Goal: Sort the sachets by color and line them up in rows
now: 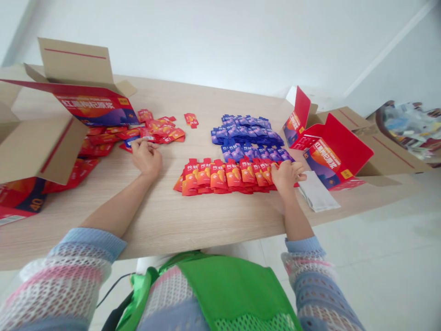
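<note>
Cardboard carton (44, 151) flaps open on the far left, with loose red sachets (161, 131) spilling beside it on the wood-look surface (172, 216), and your left hand (146, 157) has its grip pinched together on one sachet (132, 143) at the pile's edge. Further right, a neat red sachet row (223, 177) sits in front of ranked purple sachets (246, 133), your right hand (285, 177) lies on the row's end (can't tell if that grip's clamped), then come a white folded pouch (319, 191) and a red display box (330, 156). Looks like you're mid-sorting, so next you'd want that pinched sachet squared into the red row.
</note>
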